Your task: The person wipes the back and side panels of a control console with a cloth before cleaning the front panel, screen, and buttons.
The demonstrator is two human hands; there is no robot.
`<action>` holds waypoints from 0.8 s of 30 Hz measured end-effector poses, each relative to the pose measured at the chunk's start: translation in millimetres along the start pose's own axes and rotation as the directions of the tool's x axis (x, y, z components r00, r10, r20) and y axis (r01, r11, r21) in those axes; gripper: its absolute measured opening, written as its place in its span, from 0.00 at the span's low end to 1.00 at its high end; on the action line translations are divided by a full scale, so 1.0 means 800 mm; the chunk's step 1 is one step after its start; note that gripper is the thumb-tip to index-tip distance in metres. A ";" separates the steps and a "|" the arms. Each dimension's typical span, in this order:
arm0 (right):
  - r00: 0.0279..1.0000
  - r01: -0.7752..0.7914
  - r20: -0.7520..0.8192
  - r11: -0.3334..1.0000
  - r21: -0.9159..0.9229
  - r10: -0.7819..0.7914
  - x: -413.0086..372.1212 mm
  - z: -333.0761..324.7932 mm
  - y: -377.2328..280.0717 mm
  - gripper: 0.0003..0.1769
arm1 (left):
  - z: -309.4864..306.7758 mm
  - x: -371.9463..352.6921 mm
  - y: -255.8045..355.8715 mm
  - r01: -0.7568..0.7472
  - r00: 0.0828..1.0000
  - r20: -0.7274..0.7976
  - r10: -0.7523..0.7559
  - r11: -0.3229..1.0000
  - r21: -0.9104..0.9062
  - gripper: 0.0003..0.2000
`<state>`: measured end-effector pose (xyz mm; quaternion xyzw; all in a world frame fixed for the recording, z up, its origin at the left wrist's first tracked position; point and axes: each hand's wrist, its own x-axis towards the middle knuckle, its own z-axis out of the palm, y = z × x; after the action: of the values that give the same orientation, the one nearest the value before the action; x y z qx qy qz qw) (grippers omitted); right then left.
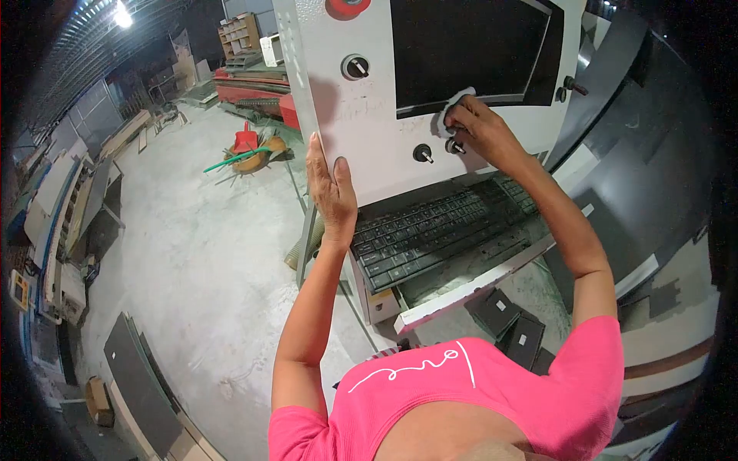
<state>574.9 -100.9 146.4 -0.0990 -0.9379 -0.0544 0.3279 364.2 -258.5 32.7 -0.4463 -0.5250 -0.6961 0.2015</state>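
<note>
My right hand is closed on a whitish cloth, pressed to the white control panel just below the dark screen. Two black knobs, one of them a rotary switch, sit right by that hand. At the panel's left edge, my left hand rests flat with its fingers stretched upward and thumb apart; it holds nothing. Below both hands, a dusty black keyboard lies on a pull-out tray.
A red emergency button and another rotary switch are on the panel's upper left. On the dusty floor stand a basket with a red dustpan, and dark boards lean at lower left. Black boxes lie under the tray.
</note>
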 end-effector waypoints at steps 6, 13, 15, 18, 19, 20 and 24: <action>0.958 0.285 0.002 0.953 -0.106 -0.286 0.011 0.011 -0.034 0.17 | -0.001 -0.001 -0.001 -0.004 1.000 0.004 0.003 0.999 0.041 0.26; 0.963 0.245 -0.125 0.969 0.024 -0.240 0.032 0.025 -0.070 0.17 | -0.002 0.000 0.003 -0.003 1.000 0.010 0.003 0.998 0.058 0.26; 0.951 0.270 -0.167 0.962 0.033 -0.261 0.039 0.042 -0.090 0.15 | -0.002 0.000 0.002 0.009 1.000 0.027 -0.010 0.998 0.060 0.27; 0.954 0.272 -0.147 0.960 0.069 -0.260 0.044 0.066 -0.131 0.12 | -0.002 -0.001 -0.009 0.031 0.999 0.036 -0.030 0.999 -0.024 0.30; 0.938 0.327 -0.136 0.944 0.051 -0.318 0.045 0.077 -0.143 0.11 | -0.004 -0.001 -0.012 0.196 0.981 0.077 -0.181 0.911 -0.364 0.31; 0.897 0.404 -0.223 0.912 0.065 -0.382 0.043 0.089 -0.157 0.10 | -0.008 0.000 -0.015 0.335 0.938 0.162 -0.306 0.686 -0.646 0.33; 0.876 0.476 -0.110 0.879 0.043 -0.469 0.027 0.123 -0.189 0.10 | -0.047 0.003 -0.017 0.433 0.897 0.233 -0.376 0.641 -0.633 0.38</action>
<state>465.3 -228.6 77.7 0.1469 -0.9181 -0.1052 0.3529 337.2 -287.5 25.5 -0.3869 -0.3324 -0.8461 -0.1546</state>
